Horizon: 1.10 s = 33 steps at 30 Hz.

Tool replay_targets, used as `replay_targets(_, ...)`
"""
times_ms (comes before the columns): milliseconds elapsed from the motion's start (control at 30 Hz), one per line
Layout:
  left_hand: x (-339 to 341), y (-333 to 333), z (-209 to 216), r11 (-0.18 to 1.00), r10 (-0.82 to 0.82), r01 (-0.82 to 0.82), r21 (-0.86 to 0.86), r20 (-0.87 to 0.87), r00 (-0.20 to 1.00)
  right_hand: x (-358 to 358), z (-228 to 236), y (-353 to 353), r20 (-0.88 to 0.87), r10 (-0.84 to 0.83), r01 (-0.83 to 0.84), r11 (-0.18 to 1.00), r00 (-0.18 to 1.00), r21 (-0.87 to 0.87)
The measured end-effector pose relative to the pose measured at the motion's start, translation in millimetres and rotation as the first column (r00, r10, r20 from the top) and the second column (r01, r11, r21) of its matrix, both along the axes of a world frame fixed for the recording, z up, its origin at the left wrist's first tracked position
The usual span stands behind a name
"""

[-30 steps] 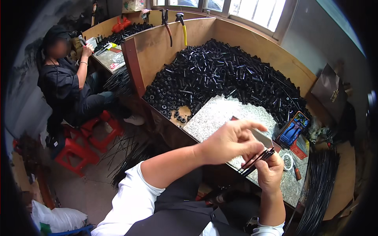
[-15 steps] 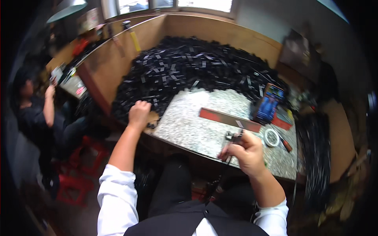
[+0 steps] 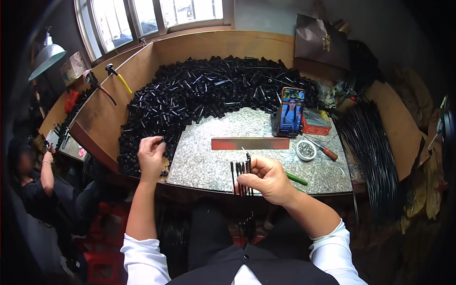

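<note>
My right hand [image 3: 263, 178], over the front edge of the speckled stone worktop [image 3: 199, 164], is closed on several thin black strands [image 3: 241, 178]. Their upper ends stand up side by side past my thumb, and lower parts hang below the edge in front of my lap. At the left end of the worktop my left hand [image 3: 151, 156] is by the heap of short black tubes [image 3: 213, 85]. Its fingers are curled together in a pinch; whether a small piece sits in them is hidden. Loose tubes lie just beside that hand.
A red-and-dark bar [image 3: 250, 144] lies across the worktop. Right of it stand a phone [image 3: 290, 111], a red box [image 3: 317, 123], a white bowl of small pieces [image 3: 306, 150], a screwdriver [image 3: 327, 153] and a green-handled tool [image 3: 297, 178]. Long black strands [image 3: 375, 156] hang at right. Another person [image 3: 42, 175] sits at left.
My left hand has lowered slightly and moved left, fingers at the tubes. My right hand has shifted left, with the strands now upright. The view has turned, showing more of the right side.
</note>
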<state>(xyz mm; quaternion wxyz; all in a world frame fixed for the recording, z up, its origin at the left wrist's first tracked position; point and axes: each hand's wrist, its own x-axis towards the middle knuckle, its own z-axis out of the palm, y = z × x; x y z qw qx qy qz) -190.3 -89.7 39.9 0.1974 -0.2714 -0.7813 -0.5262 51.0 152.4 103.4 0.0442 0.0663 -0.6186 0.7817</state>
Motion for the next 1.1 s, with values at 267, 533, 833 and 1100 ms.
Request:
replay_targets(267,116,67,72,0.582,-0.767,0.497,0.644,0.231,0.598,-1,-4,-2,-0.002,0.005,-0.006,0.999,1.0,-0.053)
replay_targets(533,139,74,74,0.443,-0.863,0.57,0.691,0.158,0.479,-2,-1,-4,-0.009,0.016,-0.016,1.0,1.0,-0.009)
replay_targets(833,141,76,76,0.484,-0.853,0.673,0.559,0.129,0.506,-3,-4,0,-0.025,0.025,-0.025,0.999,0.999,-0.021)
replay_targets(1100,148,74,80,0.423,-0.889,0.693,0.583,0.118,0.443,0,2,-4,0.003,0.073,-0.072,0.995,0.997,-0.068)
